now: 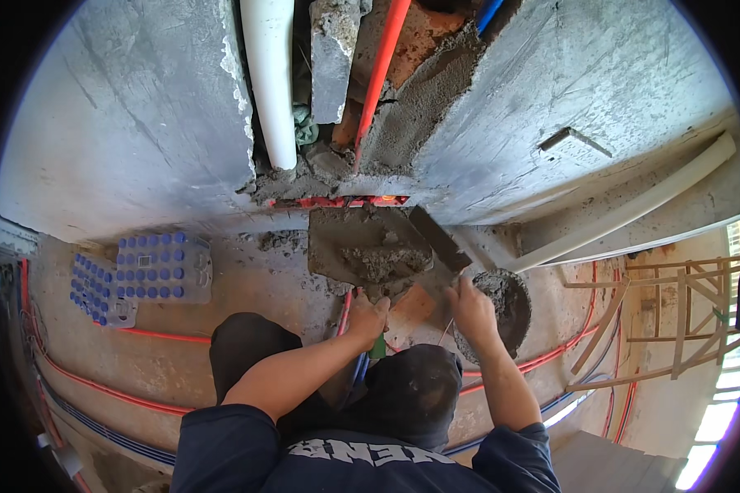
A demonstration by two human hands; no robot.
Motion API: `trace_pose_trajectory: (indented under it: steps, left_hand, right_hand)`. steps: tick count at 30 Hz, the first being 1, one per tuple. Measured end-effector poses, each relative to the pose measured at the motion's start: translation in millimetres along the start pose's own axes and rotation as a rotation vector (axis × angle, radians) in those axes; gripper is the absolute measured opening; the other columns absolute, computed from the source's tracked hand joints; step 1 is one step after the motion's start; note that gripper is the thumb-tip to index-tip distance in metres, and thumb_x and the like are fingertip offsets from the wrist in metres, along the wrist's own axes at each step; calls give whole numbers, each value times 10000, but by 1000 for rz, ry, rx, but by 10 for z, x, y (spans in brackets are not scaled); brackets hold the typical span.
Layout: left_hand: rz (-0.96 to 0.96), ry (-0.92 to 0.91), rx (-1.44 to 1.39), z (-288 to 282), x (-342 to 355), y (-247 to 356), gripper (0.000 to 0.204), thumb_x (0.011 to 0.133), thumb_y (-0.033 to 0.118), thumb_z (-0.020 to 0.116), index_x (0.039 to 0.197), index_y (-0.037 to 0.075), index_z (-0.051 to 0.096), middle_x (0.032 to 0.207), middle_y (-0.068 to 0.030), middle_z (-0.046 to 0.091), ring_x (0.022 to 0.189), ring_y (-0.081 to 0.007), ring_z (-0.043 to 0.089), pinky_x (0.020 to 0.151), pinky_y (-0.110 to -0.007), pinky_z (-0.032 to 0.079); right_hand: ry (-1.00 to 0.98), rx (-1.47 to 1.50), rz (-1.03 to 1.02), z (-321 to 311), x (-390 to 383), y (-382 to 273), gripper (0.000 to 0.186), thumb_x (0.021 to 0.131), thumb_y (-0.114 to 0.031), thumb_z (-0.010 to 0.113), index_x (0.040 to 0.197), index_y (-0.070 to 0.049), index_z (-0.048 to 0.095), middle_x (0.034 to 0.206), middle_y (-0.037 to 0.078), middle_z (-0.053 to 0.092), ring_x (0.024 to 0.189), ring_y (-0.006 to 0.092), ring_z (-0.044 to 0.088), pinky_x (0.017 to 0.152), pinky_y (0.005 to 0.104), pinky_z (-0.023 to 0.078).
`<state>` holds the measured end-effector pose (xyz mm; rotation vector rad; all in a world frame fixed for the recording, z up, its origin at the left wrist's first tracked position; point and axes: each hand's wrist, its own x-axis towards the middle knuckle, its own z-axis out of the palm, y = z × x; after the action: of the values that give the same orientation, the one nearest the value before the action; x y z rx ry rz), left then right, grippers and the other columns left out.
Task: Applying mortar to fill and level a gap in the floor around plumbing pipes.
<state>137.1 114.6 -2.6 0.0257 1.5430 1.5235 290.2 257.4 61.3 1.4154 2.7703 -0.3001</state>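
Note:
My left hand (372,319) is closed round the handle of a mortar hawk (329,246), whose green end shows below my fist. A heap of wet grey mortar (378,263) lies on its flat plate, close to the foot of the wall. In my closed right hand (474,311) is a trowel (438,238) with a dark, narrow rectangular blade. Its tip touches or nearly touches the hawk's right edge; I cannot tell which. A round bucket (518,308) of mortar stands beside my right hand, partly hidden by it. Between my hands lies an orange-brown brick (413,307).
Ahead, a wall recess holds a white pipe (270,82), a red pipe (384,57) and fresh mortar (415,115). Two packs of blue-capped bottles (163,267) stand left. Red conduits (115,393) cross the floor. A long pale pipe (633,209) and a wooden frame (682,320) are right.

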Motion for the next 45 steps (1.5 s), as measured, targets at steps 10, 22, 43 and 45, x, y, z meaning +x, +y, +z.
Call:
trace_pose_trajectory:
  steps: [10, 22, 43, 45]
  left_hand:
    - [19, -232, 115, -144, 87, -127, 164, 838, 157, 535, 743, 26, 507, 511, -70, 512, 419, -191, 455, 447, -296, 395]
    - [195, -205, 478, -217, 270, -497, 155, 840, 169, 538, 831, 14, 544, 643, -102, 574, 501, -216, 500, 502, -325, 424]
    - [584, -244, 758, -338, -195, 539, 237, 863, 211, 619, 901, -14, 554, 650, -93, 610, 503, -244, 535, 491, -378, 440]
    - [696, -132, 919, -357, -278, 671, 242, 852, 214, 630, 913, -14, 579, 654, -127, 627, 534, -312, 564, 529, -411, 449]
  right_hand:
    - [-122, 218, -181, -353, 214, -199, 373, 929, -384, 557, 967, -21, 484, 816, 251, 658, 751, 484, 616, 648, 546, 459]
    - [-145, 139, -177, -196, 302, -67, 344, 925, -376, 566, 946, -39, 498, 811, 237, 657, 749, 476, 615, 642, 536, 459]
    - [326, -14, -672, 16, 257, 540, 237, 845, -272, 620, 976, -80, 576, 792, 85, 593, 607, 290, 581, 563, 404, 457]
    - [549, -17, -740, -14, 472, 592, 247, 810, -254, 626, 980, -80, 580, 822, 72, 587, 620, 270, 568, 567, 383, 452]
